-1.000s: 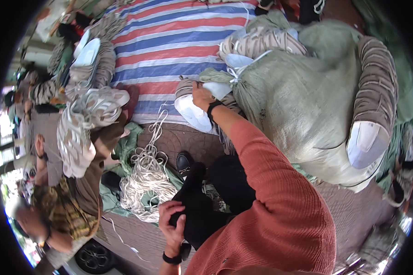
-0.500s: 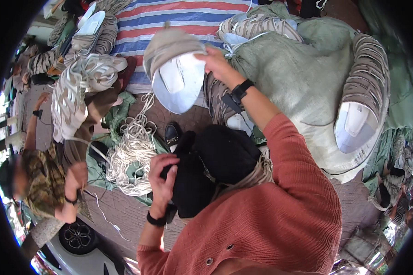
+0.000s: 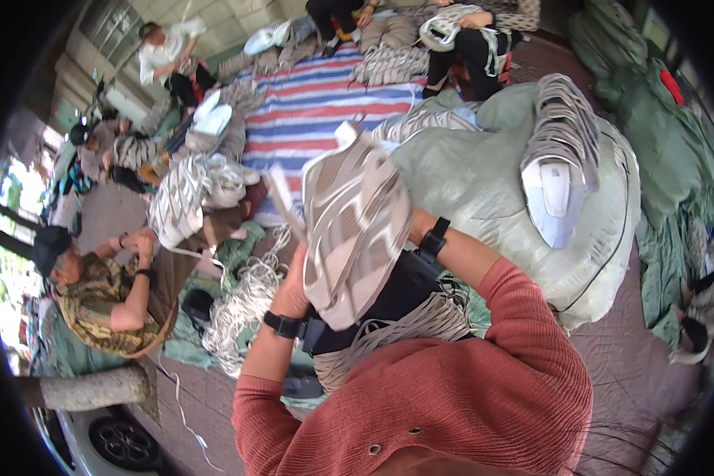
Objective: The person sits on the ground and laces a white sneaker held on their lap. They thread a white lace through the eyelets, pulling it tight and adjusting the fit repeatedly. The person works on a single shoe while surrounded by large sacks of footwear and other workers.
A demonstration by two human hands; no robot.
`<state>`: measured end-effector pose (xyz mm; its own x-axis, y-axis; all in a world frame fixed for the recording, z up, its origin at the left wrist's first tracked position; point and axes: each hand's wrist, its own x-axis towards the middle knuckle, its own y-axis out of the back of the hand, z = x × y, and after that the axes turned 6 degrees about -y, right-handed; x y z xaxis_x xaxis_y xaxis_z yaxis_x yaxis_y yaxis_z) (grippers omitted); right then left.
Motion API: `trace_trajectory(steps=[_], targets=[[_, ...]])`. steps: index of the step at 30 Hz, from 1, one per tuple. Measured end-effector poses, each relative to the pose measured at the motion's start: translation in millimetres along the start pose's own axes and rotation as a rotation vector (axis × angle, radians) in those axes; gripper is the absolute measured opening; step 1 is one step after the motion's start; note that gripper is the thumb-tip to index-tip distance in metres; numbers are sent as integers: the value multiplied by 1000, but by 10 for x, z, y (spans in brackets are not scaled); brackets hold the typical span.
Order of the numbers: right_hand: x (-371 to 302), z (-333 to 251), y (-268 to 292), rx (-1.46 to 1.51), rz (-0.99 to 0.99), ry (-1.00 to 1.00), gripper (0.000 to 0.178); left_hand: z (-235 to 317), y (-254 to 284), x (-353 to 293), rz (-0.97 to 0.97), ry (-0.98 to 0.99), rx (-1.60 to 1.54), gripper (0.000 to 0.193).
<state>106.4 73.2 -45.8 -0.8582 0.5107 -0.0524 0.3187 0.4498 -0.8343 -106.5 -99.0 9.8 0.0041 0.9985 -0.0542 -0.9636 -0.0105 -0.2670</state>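
A beige and white shoe upper point(image 3: 353, 226) stands upright before my chest, its striped side toward me; whether more than one is stacked there I cannot tell. My left hand point(image 3: 292, 287) is closed on its left edge, and my right hand point(image 3: 422, 227) grips the right edge from behind. Most fingers of both hands are hidden by the upper. Below it, a bundle of beige laces point(image 3: 393, 329) lies across my black-clad lap. White laces point(image 3: 250, 301) are heaped on the ground by my left forearm.
At right, a stuffed green-white sack point(image 3: 476, 182) carries a row of nested shoe uppers point(image 3: 563, 131). Ahead lies a striped tarp point(image 3: 293, 119). A person in camouflage point(image 3: 107, 301) sits at left beside a stone post point(image 3: 95, 389); more people sit at the back.
My right hand has brought the shoe upper nearer and turned its striped side toward me. My left hand has risen from my lap onto it. The view has tilted up, showing more people.
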Motion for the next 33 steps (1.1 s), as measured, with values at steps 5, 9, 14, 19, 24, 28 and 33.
trace_trajectory(steps=[5, 9, 14, 19, 24, 28, 33], targets=[[-275, -82, -42, -198, 134, 65, 35, 51, -337, -252, -4, -15, -355, 39], [-377, -367, 40, -370, 328, 143, 40, 125, -579, -79, 193, -139, -164, 36], [-183, -409, -336, -669, 221, 147, 52, -568, 10, -73, 552, -35, -91, 29], [-46, -383, -390, -1619, 158, 58, 61, -736, -68, -183, 400, 5, -56, 33], [-57, -313, -378, -1791, 83, 191, 61, -321, -203, -458, 87, 251, 302, 40], [-218, -22, -448, -1842, 219, 205, 60, -127, -147, -396, -31, -538, 1446, 43], [-172, 236, -430, -1916, 244, 162, 50, -224, -130, 115, 23, -496, 1042, 47]])
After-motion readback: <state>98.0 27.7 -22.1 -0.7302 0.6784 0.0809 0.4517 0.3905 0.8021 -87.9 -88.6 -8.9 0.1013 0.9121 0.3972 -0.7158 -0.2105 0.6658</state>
